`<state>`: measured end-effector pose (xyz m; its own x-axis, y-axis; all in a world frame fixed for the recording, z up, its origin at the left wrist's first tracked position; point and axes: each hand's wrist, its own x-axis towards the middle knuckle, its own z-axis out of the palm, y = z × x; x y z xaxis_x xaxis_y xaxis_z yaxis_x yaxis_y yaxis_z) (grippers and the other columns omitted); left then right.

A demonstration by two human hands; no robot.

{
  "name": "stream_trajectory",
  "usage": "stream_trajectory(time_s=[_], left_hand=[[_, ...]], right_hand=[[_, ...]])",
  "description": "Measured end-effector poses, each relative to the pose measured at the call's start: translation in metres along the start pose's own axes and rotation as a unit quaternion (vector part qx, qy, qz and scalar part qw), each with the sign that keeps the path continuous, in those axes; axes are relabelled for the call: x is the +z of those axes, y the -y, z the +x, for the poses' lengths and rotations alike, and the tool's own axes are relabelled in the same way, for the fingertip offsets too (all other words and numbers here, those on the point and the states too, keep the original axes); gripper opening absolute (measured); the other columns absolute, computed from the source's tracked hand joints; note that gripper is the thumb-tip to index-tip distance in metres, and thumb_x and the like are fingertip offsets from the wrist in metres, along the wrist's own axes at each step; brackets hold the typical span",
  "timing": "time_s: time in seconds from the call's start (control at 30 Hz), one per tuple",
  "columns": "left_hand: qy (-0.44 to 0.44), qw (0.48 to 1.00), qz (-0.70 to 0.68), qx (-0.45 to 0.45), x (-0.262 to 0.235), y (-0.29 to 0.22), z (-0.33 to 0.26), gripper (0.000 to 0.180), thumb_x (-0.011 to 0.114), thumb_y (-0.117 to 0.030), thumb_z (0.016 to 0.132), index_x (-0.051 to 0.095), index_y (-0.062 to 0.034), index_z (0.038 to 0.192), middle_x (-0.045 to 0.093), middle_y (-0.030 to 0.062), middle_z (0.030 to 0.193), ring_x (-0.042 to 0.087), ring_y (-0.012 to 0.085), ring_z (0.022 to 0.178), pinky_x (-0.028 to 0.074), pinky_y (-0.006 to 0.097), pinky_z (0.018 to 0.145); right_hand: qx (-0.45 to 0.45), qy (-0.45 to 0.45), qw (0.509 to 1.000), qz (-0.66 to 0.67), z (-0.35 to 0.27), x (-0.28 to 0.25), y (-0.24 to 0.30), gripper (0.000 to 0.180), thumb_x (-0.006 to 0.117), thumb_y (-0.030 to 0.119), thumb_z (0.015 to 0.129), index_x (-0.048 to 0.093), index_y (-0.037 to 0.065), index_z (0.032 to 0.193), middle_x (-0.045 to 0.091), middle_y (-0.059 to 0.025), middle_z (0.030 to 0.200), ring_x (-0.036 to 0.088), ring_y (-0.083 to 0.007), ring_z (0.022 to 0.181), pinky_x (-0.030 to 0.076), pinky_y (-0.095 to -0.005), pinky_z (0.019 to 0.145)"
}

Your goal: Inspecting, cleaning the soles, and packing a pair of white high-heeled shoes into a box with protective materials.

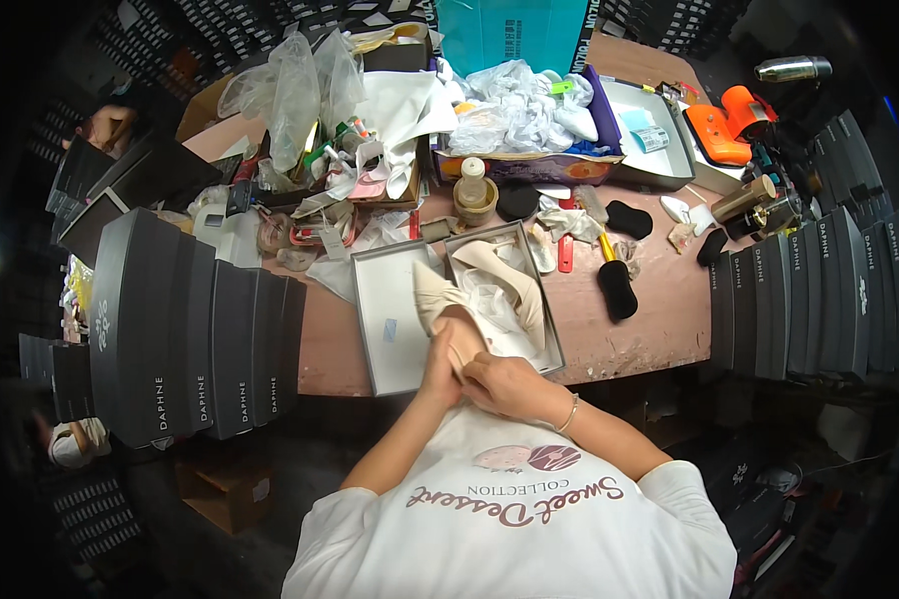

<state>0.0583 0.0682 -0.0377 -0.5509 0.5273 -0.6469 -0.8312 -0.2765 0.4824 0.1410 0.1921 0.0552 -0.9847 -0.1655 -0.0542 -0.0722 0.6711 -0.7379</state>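
A cream shoe [438, 295] with a pleated toe and a tan insole is held up over the near side of an open shoebox [557, 351]. My left hand [440, 371] is closed around its heel end. The fingers of my right hand [509, 387] are bent and pressed together at the same heel end, partly hiding it. Inside the box lies a matching cream shoe [521, 285] beside crumpled white tissue paper [489, 299]. A white-lined box lid [390, 334] lies to the left, touching the box.
Dark shoeboxes stand in rows at left [160, 329] and right [799, 290]. Behind are a purple carton [529, 170] of crumpled plastic, a bottle in a tan cup [474, 198], black brushes [617, 290] and an orange tape dispenser [717, 138]. The table's front edge runs before me.
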Motion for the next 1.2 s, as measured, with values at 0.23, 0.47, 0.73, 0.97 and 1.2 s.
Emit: stream_trajectory(time_s=[0.23, 0.47, 0.73, 0.97, 1.2], left_hand=[[-0.089, 0.949, 0.286, 0.102, -0.090, -0.101, 0.042, 0.060, 0.061, -0.039, 0.089, 0.044, 0.0016, 0.129, 0.058, 0.0202, 0.115, 0.060, 0.0331, 0.104, 0.049, 0.040, 0.089], [-0.002, 0.609, 0.631, 0.480, 0.001, -0.110, -0.013, 0.049, 0.061, -0.027, 0.089, 0.051, 0.0030, 0.127, 0.050, 0.0242, 0.129, 0.042, 0.0384, 0.127, 0.033, 0.041, 0.106], [0.379, 0.850, 0.354, -0.091, 0.080, -0.066, 0.006, 0.076, 0.050, -0.045, 0.095, 0.014, -0.0037, 0.149, 0.041, 0.0122, 0.141, 0.048, 0.0214, 0.124, 0.042, 0.033, 0.100], [0.169, 0.978, 0.114, -0.051, 0.060, -0.004, -0.027, 0.063, 0.055, -0.015, 0.089, 0.025, -0.0103, 0.143, 0.047, 0.0157, 0.131, 0.058, 0.0256, 0.111, 0.053, 0.037, 0.089], [-0.020, 0.989, 0.075, 0.127, 0.069, 0.017, -0.050, 0.066, 0.051, -0.010, 0.087, 0.020, -0.0143, 0.145, 0.044, 0.0154, 0.128, 0.052, 0.0261, 0.115, 0.052, 0.038, 0.088]], right_hand=[[0.167, -0.144, 0.909, -0.355, 0.049, -0.005, -0.151, 0.039, 0.060, 0.018, 0.080, 0.056, 0.004, 0.117, 0.063, -0.0173, 0.105, 0.045, -0.0372, 0.122, 0.022, -0.0633, 0.103], [0.207, -0.102, 0.968, -0.099, 0.029, -0.065, -0.128, 0.033, 0.055, 0.010, 0.081, 0.060, 0.001, 0.113, 0.065, -0.0183, 0.100, 0.056, -0.0339, 0.112, 0.047, -0.0412, 0.088], [-0.155, -0.020, 0.987, -0.038, 0.005, -0.098, -0.053, 0.031, 0.067, 0.010, 0.074, 0.063, 0.001, 0.104, 0.063, -0.0128, 0.097, 0.059, -0.0312, 0.096, 0.047, -0.0371, 0.086], [0.034, -0.286, 0.957, 0.036, -0.050, -0.081, -0.093, 0.033, 0.072, 0.010, 0.079, 0.059, 0.002, 0.108, 0.058, -0.0120, 0.107, 0.057, -0.0189, 0.096, 0.048, -0.0280, 0.073], [0.202, 0.054, 0.746, 0.632, -0.061, -0.019, -0.064, 0.090, 0.070, 0.012, 0.082, 0.011, 0.008, 0.150, 0.043, -0.0192, 0.135, 0.051, -0.0191, 0.114, 0.046, -0.0309, 0.092]])
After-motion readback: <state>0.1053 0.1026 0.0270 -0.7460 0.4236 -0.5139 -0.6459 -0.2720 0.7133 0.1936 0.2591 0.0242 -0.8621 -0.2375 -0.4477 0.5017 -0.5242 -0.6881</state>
